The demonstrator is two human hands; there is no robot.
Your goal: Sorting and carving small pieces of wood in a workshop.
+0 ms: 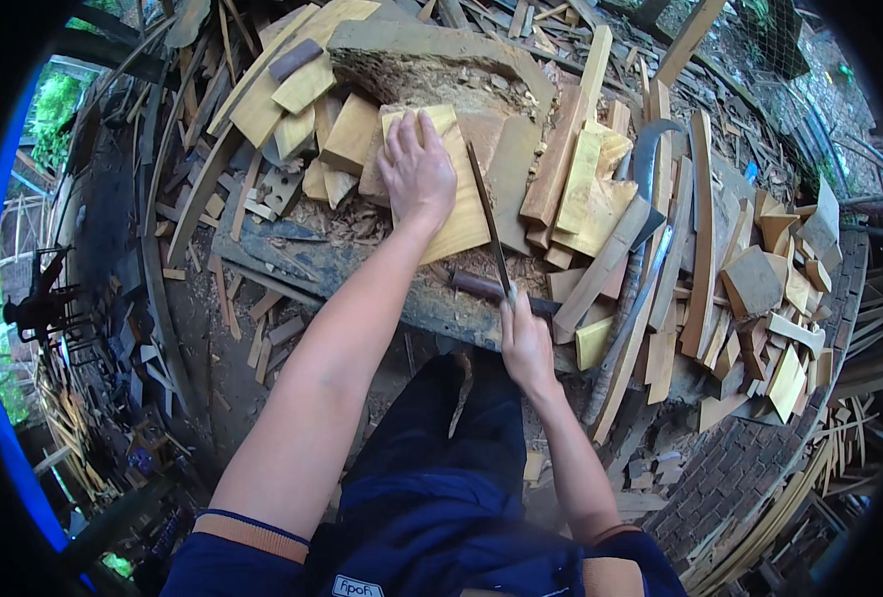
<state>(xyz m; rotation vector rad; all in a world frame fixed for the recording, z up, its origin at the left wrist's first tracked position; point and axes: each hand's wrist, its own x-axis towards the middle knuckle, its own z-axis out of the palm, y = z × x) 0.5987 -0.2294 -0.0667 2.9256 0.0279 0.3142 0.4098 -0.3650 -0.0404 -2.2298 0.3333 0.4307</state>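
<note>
Firstly, block (351, 135): chunky, just left of the board's upper part.
Left hand (420, 179): palm down on the board, fingers modestly spread, gripping nothing; best kept flat, weight through the palm, fingertips clear of the right edge.
Board (461, 204): pale yellow, lying over the worktop (342, 269), partly covered by the left hand; any rocking would spoil control, so firm support beneath matters.
Blade (491, 221): thin, dark, running along the board's right edge; whether it touches cannot be told. A steady angle and even pressure would likely serve best.
Dark handle (476, 285): just below the board's near right corner; worth keeping clear of the right wrist.
Right hand (527, 343): below and right of the board, fingers closed around the blade's near end; wrist in line should help.
Wooden shaft (601, 271): slanting, well right of the board.
</note>
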